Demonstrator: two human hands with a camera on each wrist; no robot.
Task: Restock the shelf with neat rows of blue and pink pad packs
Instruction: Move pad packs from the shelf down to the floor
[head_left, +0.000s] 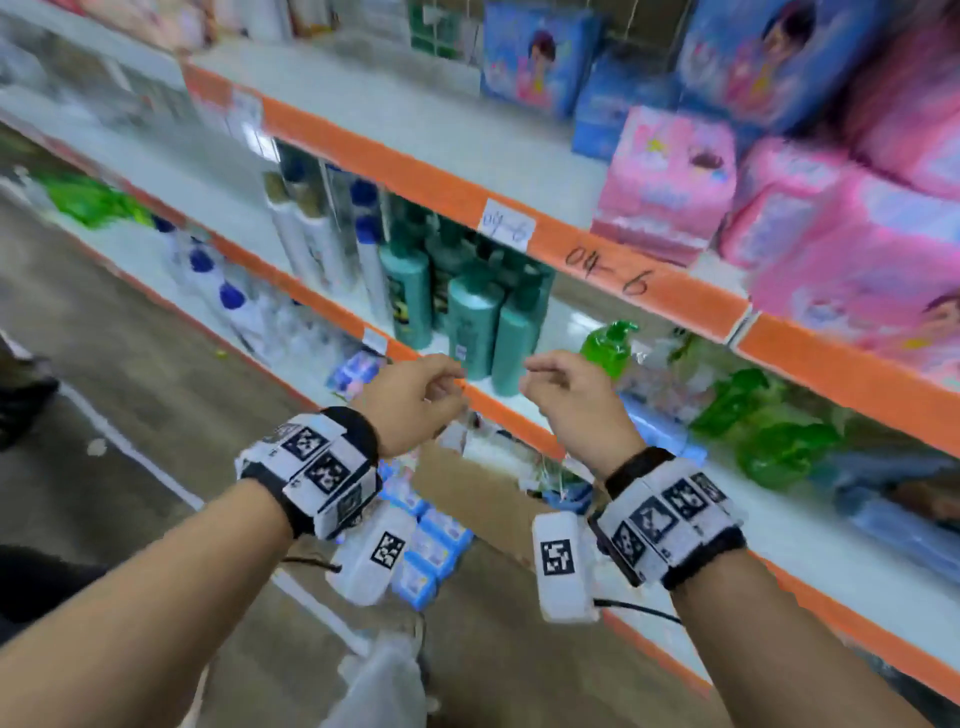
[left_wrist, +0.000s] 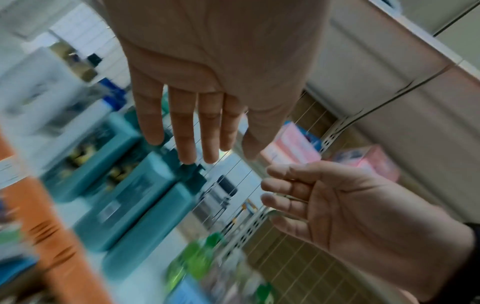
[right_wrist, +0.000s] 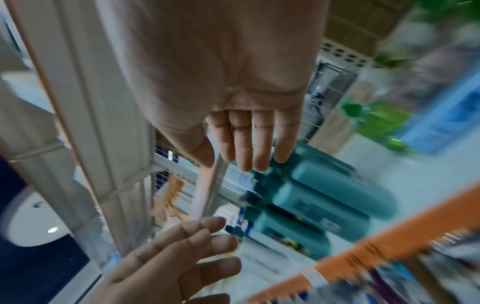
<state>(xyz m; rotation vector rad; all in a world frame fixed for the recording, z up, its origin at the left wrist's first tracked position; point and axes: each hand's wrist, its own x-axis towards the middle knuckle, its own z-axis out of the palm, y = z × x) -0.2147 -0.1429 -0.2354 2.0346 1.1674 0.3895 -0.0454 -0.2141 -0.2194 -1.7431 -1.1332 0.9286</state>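
Pink pad packs (head_left: 670, 182) and blue pad packs (head_left: 540, 57) stand on the upper shelf (head_left: 467, 140) at the right. More small blue packs (head_left: 436, 545) lie in a cardboard box (head_left: 483, 493) low down, below my wrists. My left hand (head_left: 415, 400) and right hand (head_left: 566, 389) hover side by side in front of the middle shelf edge, both empty. The wrist views show the left hand (left_wrist: 207, 102) and the right hand (right_wrist: 246, 123) with fingers straight and relaxed, holding nothing.
Teal shampoo bottles (head_left: 467, 322) and white bottles (head_left: 311, 234) fill the middle shelf behind my hands. A green pump bottle (head_left: 610, 343) and green refill pouches (head_left: 769, 426) lie to the right. Orange shelf edges (head_left: 649, 280) carry price tags. The grey floor (head_left: 130, 364) is at the left.
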